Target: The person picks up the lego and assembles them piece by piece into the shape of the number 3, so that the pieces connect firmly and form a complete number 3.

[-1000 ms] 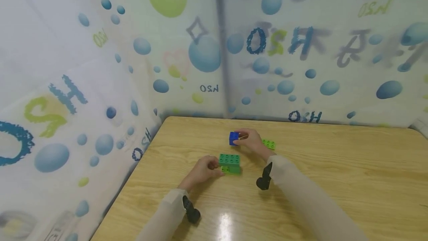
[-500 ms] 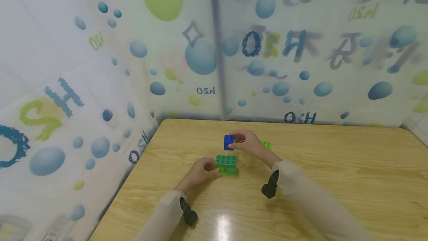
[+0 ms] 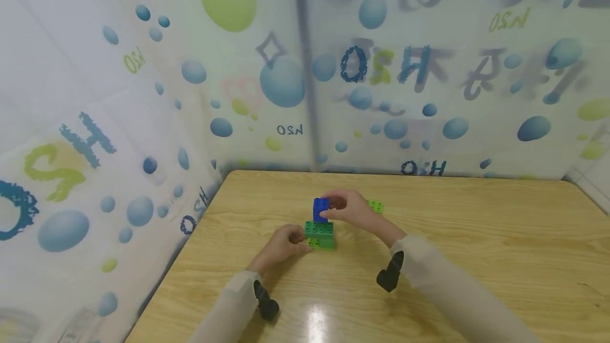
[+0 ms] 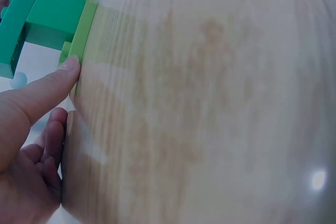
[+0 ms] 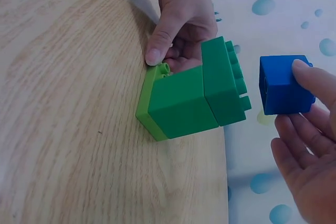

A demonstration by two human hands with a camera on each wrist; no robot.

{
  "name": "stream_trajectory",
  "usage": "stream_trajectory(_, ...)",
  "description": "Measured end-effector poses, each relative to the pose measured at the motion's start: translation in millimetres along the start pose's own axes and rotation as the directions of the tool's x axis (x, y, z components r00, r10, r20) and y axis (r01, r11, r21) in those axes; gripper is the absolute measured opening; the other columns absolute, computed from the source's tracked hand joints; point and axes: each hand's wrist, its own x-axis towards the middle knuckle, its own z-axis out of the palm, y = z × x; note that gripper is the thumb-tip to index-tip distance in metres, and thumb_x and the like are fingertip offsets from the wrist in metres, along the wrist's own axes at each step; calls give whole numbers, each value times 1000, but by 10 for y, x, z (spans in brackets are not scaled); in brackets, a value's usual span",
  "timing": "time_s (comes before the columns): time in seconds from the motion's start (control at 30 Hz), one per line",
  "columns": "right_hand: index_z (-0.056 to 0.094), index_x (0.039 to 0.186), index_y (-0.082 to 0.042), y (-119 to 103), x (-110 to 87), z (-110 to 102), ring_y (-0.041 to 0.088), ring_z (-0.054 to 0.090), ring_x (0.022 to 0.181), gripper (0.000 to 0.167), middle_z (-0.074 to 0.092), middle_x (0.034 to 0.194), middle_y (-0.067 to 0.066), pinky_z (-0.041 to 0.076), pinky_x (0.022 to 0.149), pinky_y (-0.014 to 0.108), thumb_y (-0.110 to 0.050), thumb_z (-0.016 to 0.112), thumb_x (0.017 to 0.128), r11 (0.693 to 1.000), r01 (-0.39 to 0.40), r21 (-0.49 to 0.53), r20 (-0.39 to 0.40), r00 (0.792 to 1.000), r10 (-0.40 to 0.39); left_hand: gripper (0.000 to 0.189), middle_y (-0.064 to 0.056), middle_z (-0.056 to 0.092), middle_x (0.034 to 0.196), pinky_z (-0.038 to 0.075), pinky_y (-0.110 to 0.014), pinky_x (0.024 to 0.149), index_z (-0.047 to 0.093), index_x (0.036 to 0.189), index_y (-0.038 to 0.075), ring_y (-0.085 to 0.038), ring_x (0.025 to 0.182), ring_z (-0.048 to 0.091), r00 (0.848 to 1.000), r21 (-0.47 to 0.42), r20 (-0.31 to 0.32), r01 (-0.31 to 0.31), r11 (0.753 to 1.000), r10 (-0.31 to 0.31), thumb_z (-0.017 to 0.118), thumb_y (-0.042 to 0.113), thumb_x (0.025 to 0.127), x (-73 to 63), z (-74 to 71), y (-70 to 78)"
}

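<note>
Pinched between thumb and fingers, a blue toy building brick (image 3: pixel 320 210) is in my right hand (image 3: pixel 355 210). It hovers just above a small stack, with a gap showing in the right wrist view. That stack has a light green base brick (image 5: pixel 149 109), a green brick (image 5: pixel 181 102) standing on it, and a longer green brick (image 3: pixel 318 230) on top, overhanging to the left. My left hand (image 3: pixel 282 245) holds the base's left end, thumb tip on the light green brick and fingers curled behind, partly hidden.
Another light green brick (image 3: pixel 376 206) lies on the wooden table (image 3: pixel 457 258) behind my right hand. Patterned curtains (image 3: pixel 381 136) stand along the back and left edges. A black wrist camera (image 3: pixel 391 271) sits at the right sleeve.
My right hand has brought the blue brick toward me and slightly left, from behind the stack to over it. My left hand stays at the base.
</note>
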Motion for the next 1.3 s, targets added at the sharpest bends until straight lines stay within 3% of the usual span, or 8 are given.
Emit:
stream_trajectory(0.2,57,120,-5,-2,-77,6,19,60,92,45,64,103,7,49,77,34,-26,70,82,999,22,28,23,999,-22,24,-3,55,86,42,-31,71,62,90,4,-17,80,50,1000,-10,8,28,1000,-28,76,16,75,0,-8,-11)
stream_trajectory(0.73,61,116,-6,21,-213,71,19,60,92,44,64,101,5,48,80,37,-26,73,79,1000,-6,2,-36,999,7,24,-3,55,86,42,-30,70,63,90,4,-16,79,49,999,-13,1,35,999,-35,77,16,75,2,1,-23)
stream_trajectory(0.97,62,114,-11,67,-234,111,16,59,92,42,65,98,0,45,85,39,-27,74,78,999,-16,-37,-58,998,14,23,-3,56,85,43,-30,70,63,89,3,-16,79,50,1000,-7,-3,9,1000,-9,77,15,74,0,1,-5)
stream_trajectory(1.3,63,108,-8,42,-246,149,20,60,91,35,63,97,2,43,85,50,-19,75,77,998,57,-21,-72,996,-58,23,-4,56,85,43,-32,70,63,89,3,-17,79,50,1000,-11,1,7,1000,-7,77,15,75,7,-5,8)
